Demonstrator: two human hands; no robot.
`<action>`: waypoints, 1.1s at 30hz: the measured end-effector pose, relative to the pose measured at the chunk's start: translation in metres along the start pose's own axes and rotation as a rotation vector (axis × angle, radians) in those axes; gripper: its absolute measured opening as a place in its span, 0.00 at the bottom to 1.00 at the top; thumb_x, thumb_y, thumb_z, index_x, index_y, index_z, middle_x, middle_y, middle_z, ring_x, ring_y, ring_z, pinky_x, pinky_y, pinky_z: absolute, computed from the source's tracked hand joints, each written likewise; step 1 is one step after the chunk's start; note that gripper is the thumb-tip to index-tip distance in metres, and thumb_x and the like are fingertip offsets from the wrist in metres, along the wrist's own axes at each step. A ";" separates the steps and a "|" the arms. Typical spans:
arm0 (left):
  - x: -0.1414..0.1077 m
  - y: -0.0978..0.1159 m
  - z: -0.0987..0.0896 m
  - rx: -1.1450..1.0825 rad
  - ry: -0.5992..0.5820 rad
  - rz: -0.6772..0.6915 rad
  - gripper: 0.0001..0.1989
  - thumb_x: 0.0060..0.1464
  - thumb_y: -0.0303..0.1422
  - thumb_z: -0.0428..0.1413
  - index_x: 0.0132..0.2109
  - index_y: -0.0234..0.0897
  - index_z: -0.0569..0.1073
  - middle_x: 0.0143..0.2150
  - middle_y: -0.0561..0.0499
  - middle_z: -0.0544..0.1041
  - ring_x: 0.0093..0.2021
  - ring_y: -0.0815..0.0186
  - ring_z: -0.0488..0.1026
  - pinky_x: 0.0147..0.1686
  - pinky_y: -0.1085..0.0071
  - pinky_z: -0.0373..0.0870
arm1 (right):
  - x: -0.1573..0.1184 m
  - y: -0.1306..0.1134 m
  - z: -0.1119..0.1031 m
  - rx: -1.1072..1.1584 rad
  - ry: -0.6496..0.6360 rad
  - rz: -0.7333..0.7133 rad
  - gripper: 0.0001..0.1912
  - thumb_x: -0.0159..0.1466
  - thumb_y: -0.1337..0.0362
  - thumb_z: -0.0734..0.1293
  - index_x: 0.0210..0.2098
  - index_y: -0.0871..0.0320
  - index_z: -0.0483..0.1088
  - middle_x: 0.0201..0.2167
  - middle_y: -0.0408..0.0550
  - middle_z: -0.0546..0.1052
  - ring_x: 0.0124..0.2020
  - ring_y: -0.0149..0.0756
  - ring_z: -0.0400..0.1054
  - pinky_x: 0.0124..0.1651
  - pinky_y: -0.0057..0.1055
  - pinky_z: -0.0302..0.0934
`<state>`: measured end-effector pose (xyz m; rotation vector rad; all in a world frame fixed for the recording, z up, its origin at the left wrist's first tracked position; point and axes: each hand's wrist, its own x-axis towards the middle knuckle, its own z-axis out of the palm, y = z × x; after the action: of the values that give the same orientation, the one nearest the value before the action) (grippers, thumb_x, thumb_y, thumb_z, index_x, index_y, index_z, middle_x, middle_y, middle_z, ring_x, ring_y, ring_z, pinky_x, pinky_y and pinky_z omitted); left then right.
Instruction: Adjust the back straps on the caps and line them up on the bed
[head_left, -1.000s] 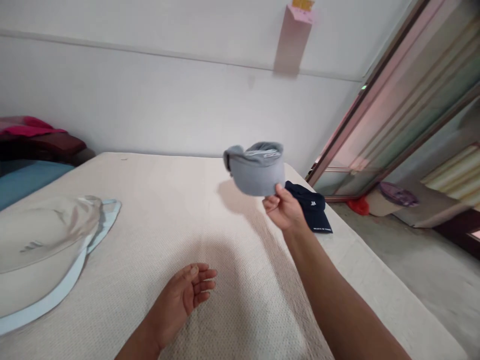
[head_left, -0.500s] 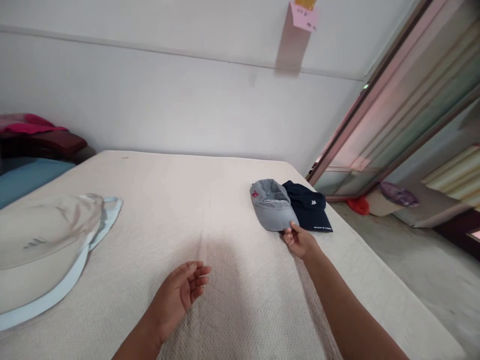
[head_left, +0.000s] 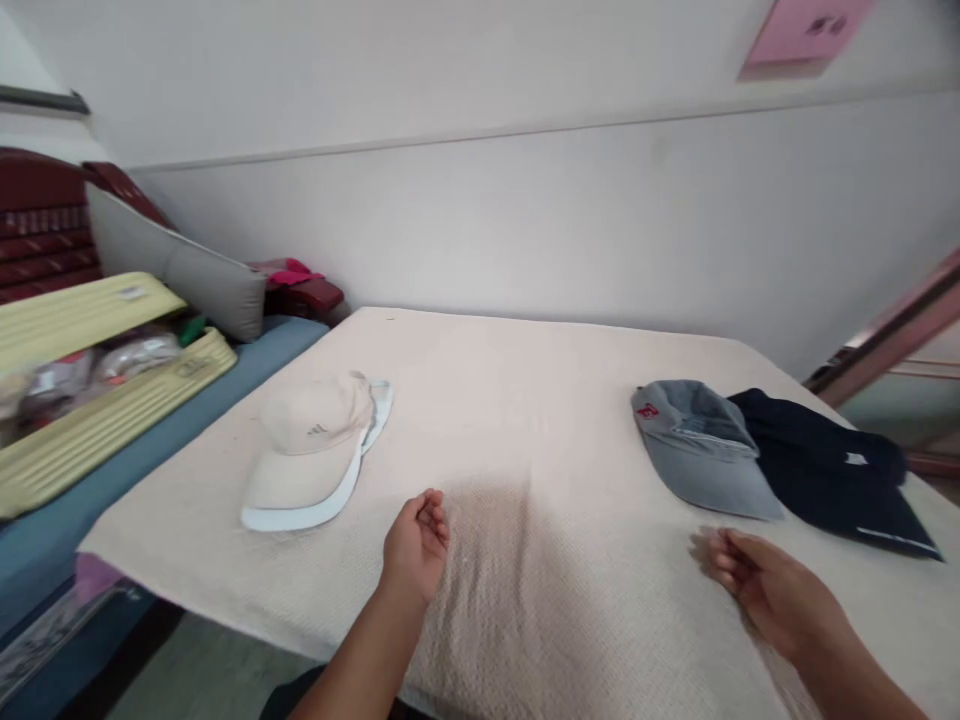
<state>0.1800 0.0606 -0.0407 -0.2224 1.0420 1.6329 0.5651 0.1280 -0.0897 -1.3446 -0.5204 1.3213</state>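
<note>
My left hand (head_left: 418,545) hovers over the tablecloth with its fingers loosely curled and nothing in it. It is nearest to a cream cap (head_left: 311,430), which lies over a light blue cap (head_left: 300,516) whose brim and back edge stick out beneath. My right hand (head_left: 776,590), slightly blurred, is open and bare just below the brim of a grey cap (head_left: 701,450), apart from it. The grey cap, with a red emblem on its side, partly overlaps a navy cap (head_left: 832,470) to its right.
The caps rest on a table (head_left: 510,390) under a cream textured cloth, against a white wall (head_left: 487,230). On the left, a blue cushioned seat (head_left: 289,335) bears a grey cushion (head_left: 184,260) and a yellow container (head_left: 97,420) of packets. A pink paper (head_left: 810,30) hangs on the wall.
My right hand has let go of the grey cap's brim and drawn back from it. The view has swung left, bringing the cream and blue caps fully into sight.
</note>
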 end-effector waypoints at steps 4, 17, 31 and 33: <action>0.010 0.043 -0.022 -0.138 0.106 0.171 0.10 0.55 0.19 0.48 0.29 0.32 0.67 0.22 0.55 0.71 0.16 0.79 0.65 0.14 0.83 0.59 | -0.039 0.024 0.044 0.044 -0.070 0.124 0.04 0.50 0.70 0.69 0.25 0.61 0.69 0.20 0.45 0.71 0.18 0.26 0.62 0.17 0.21 0.60; 0.009 0.096 -0.067 -0.138 0.148 0.329 0.07 0.59 0.23 0.50 0.32 0.30 0.70 0.30 0.48 0.77 0.18 0.78 0.66 0.14 0.83 0.62 | -0.121 0.093 0.182 -0.404 -0.418 0.024 0.12 0.54 0.56 0.67 0.27 0.58 0.67 0.16 0.41 0.69 0.13 0.26 0.56 0.15 0.23 0.45; 0.038 0.127 -0.048 0.120 0.076 0.504 0.03 0.53 0.26 0.57 0.34 0.32 0.70 0.24 0.52 0.76 0.14 0.73 0.67 0.10 0.81 0.58 | -0.118 0.104 0.187 -0.574 -0.491 -0.136 0.06 0.56 0.63 0.61 0.24 0.56 0.64 0.15 0.41 0.68 0.16 0.28 0.59 0.20 0.25 0.49; 0.043 0.128 -0.044 0.094 0.088 0.569 0.03 0.53 0.23 0.55 0.33 0.33 0.68 0.24 0.55 0.74 0.18 0.72 0.72 0.11 0.82 0.60 | -0.119 0.102 0.189 -0.580 -0.503 -0.135 0.06 0.56 0.64 0.61 0.24 0.56 0.64 0.14 0.40 0.67 0.16 0.28 0.59 0.20 0.25 0.49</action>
<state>0.0389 0.0622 -0.0291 0.0774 1.3261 2.0848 0.3265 0.0687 -0.0855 -1.3900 -1.3989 1.4556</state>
